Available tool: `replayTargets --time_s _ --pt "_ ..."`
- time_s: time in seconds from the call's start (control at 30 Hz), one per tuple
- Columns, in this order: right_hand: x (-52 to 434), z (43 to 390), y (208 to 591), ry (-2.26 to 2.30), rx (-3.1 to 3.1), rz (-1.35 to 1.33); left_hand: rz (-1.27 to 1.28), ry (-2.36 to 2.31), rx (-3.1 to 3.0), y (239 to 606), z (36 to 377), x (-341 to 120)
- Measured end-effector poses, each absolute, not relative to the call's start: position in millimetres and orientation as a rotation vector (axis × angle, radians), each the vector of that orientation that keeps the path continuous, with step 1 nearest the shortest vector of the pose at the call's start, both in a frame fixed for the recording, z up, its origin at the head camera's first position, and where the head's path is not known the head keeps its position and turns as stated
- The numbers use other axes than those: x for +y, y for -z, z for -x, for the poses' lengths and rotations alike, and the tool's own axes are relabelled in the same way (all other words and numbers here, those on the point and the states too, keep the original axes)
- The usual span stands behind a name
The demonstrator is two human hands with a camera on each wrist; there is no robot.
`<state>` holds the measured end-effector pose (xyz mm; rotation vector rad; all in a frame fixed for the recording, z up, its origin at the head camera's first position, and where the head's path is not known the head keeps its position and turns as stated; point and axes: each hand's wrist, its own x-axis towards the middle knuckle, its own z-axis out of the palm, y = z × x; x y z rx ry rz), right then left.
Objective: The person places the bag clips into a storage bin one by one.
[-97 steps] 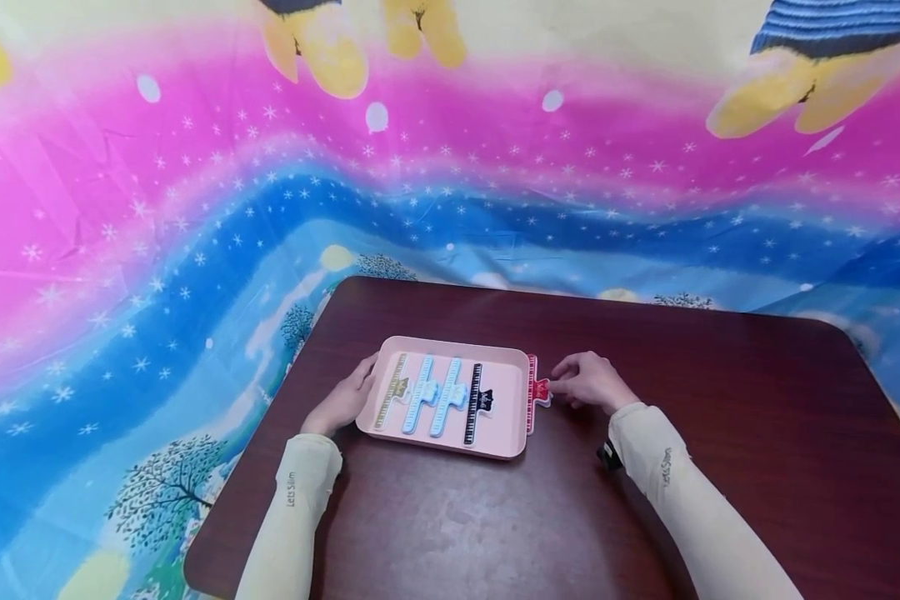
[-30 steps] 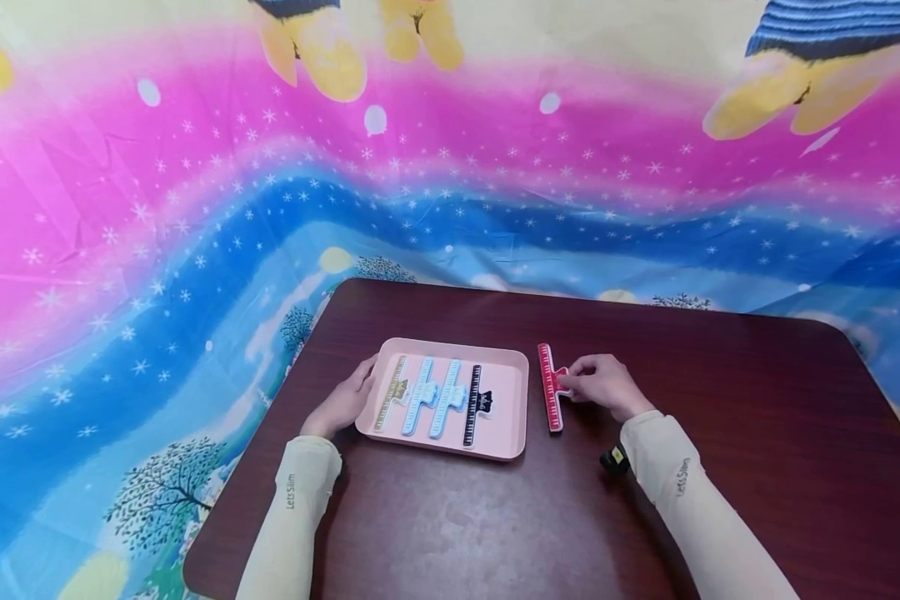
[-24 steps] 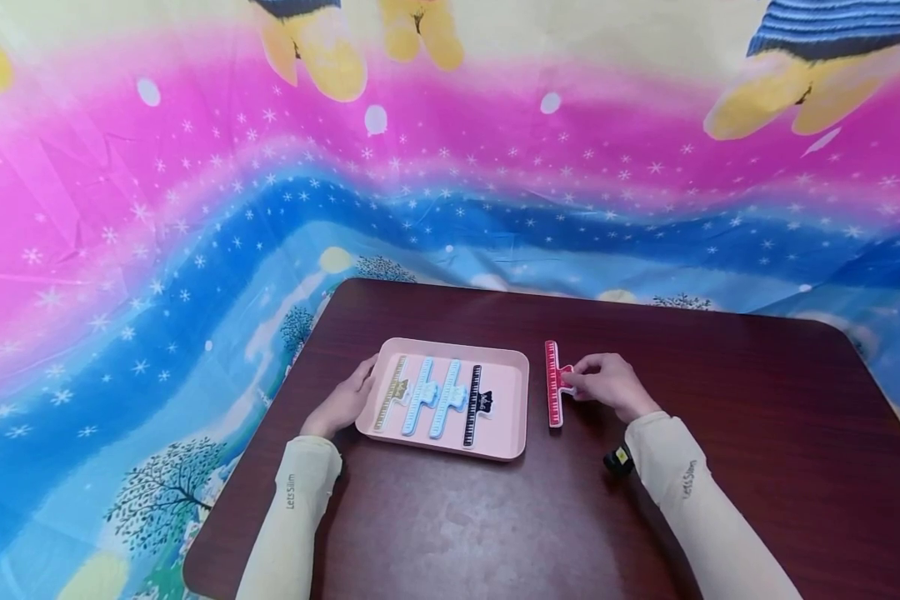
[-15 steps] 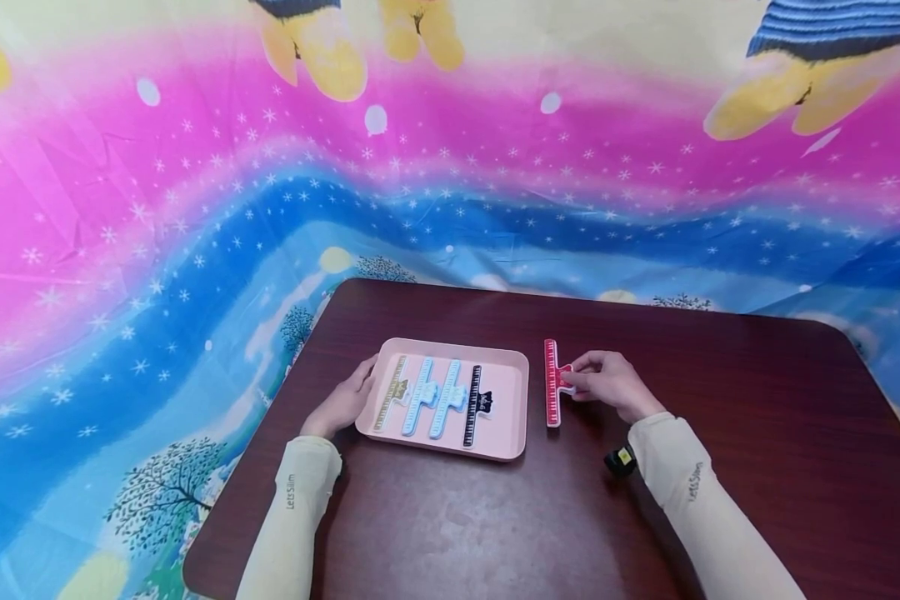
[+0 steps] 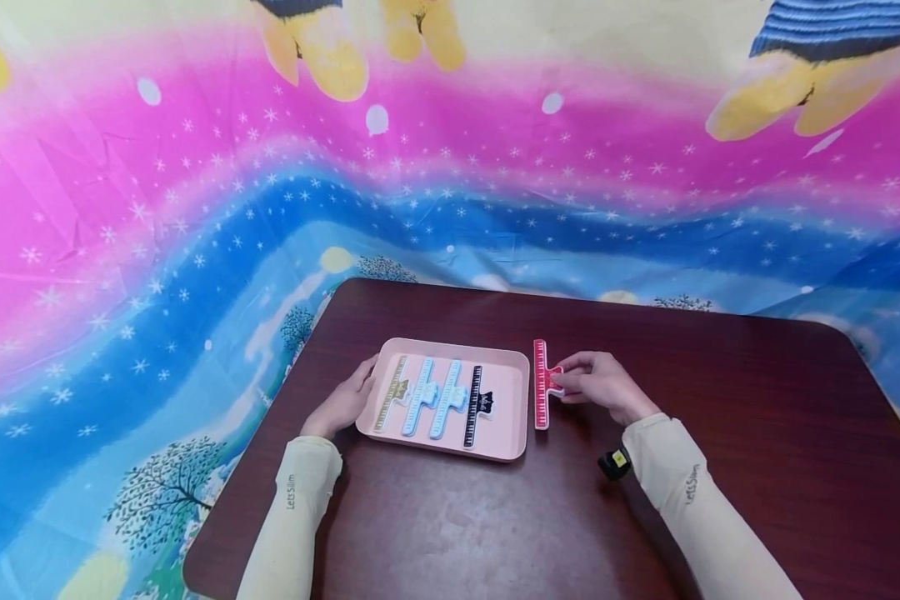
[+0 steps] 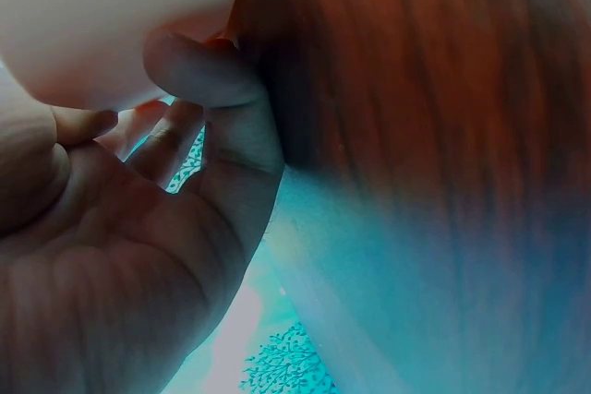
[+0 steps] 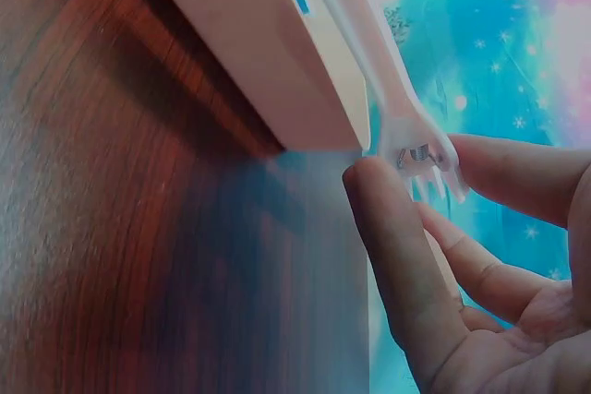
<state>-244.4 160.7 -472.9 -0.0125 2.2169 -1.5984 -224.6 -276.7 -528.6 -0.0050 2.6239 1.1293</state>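
Observation:
My right hand [image 5: 603, 386] pinches a red clip [image 5: 541, 392] between thumb and fingers, just right of the tray. The clip has a long bar with a piano-key pattern and a small shaped handle. In the right wrist view the clip [image 7: 406, 131] is raised about level with the tray's rim, its spring showing. The pink tray [image 5: 506, 442] lies on the table, and my left hand [image 5: 345, 400] grips its left side; in the left wrist view the thumb [image 6: 199, 71] presses on the tray wall. Inside are a gold clip [image 5: 390, 396], two light-blue clips [image 5: 422, 396] and a black clip [image 5: 474, 404].
The dark wood table [image 5: 720, 433] reaches out on both sides of the tray. A patterned cloth [image 5: 450, 167] hangs behind and to the left of it. A small black device [image 5: 613, 463] is at the right wrist.
The red clip, first beside the tray's right edge, was lifted and carried rightward. Over the last half second it has moved back left toward the tray. Left hand and tray stay still.

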Motion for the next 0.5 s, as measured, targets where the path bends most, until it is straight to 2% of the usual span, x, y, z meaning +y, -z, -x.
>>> replayTargets --time_s 0.5 --pt "140.4 241.1 472.9 1.550 2.206 -0.013 0.002 -1.139 2.613 530.2 225.1 -278.3"
